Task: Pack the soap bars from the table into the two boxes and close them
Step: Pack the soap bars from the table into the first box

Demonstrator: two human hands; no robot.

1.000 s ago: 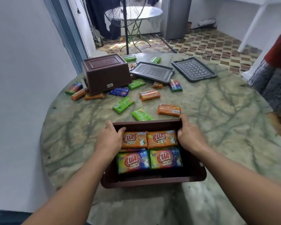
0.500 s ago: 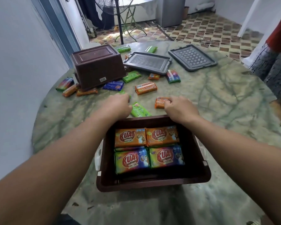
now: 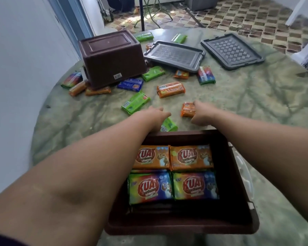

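Observation:
An open brown box [image 3: 242, 189] stands near me with two orange and two rainbow soap bars [image 3: 172, 173] showing inside. Just beyond its far rim, my right hand [image 3: 202, 115] pinches an orange soap bar [image 3: 187, 110] on the table, fingers on its far edge and thumb on its near edge. My left hand [image 3: 154, 117] lies with fingers stretched forward over a green soap bar [image 3: 169, 125], hiding most of it. A second brown box [image 3: 112, 55] sits upside down at the back left. Several loose bars [image 3: 171, 89] lie between the boxes.
Two grey lids [image 3: 174, 55] [image 3: 231, 50] lie at the back of the round marbled table [image 3: 256, 107]. More bars lie beside the overturned box and behind the lids. A white wall is close on the left. A tiled floor lies beyond.
Both hands have left the near box's far rim and moved forward onto the table. The right hand has taken hold of the orange bar and the left has come down over the green one.

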